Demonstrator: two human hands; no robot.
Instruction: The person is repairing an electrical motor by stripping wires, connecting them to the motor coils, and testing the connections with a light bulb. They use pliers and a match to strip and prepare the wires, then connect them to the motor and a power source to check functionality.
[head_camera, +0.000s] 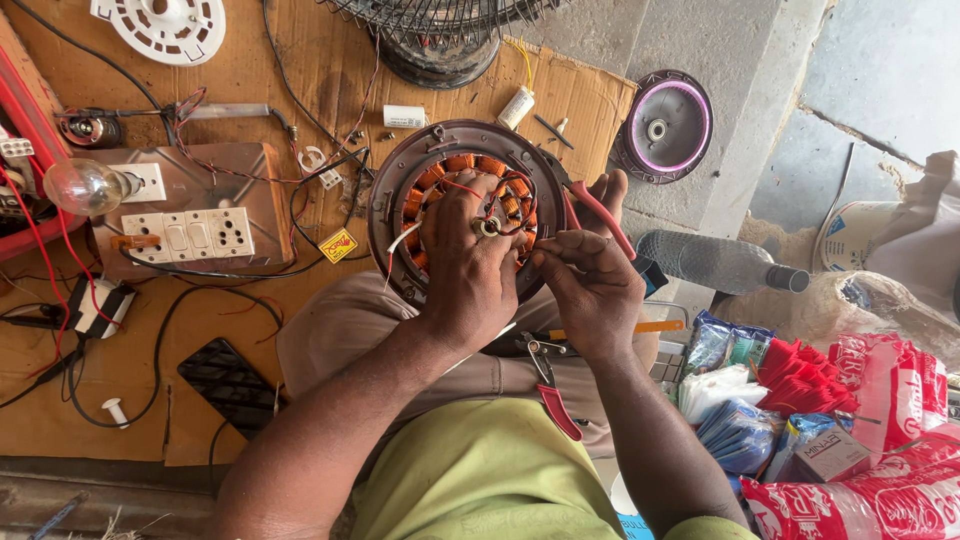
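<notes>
Cardboard (250, 60): two hands (530, 275), one stator (465, 205)

Far left: clear glass bulb (85, 185) beside white switch board (188, 235)
Top left: white round plastic disc (168, 27)
Top centre: wire fan guard (440, 20); white capacitor (516, 107) on cardboard sheet (300, 80)
Right: purple-rimmed round cover (664, 127); clear plastic bottle (715, 262) lying flat
Lower right: red printed packets (880, 400)

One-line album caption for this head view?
Both hands, left hand and right hand, work wires on a ceiling-fan stator.
</notes>
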